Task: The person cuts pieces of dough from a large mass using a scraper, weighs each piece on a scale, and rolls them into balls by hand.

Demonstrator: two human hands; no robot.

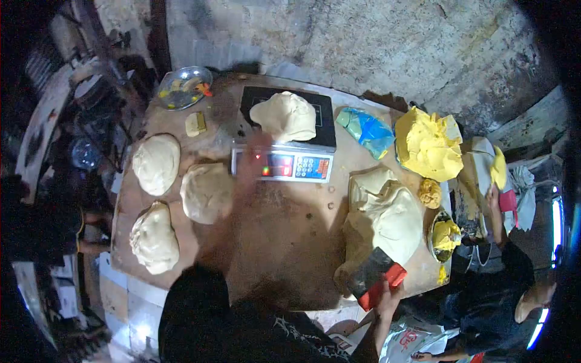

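Red-and-black scraper [373, 273]: gripped by the right hand [388, 298], over the large dough mass [390, 221] toward the table's [272, 242] near-right corner. Left hand [256, 151]: blurred, closure cannot be determined; positioned at the scale [311, 167], which carries a dough piece [285, 115] near the far edge.

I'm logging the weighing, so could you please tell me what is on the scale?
A pale dough lump sits on the scale; the platform surface beneath it is hidden.
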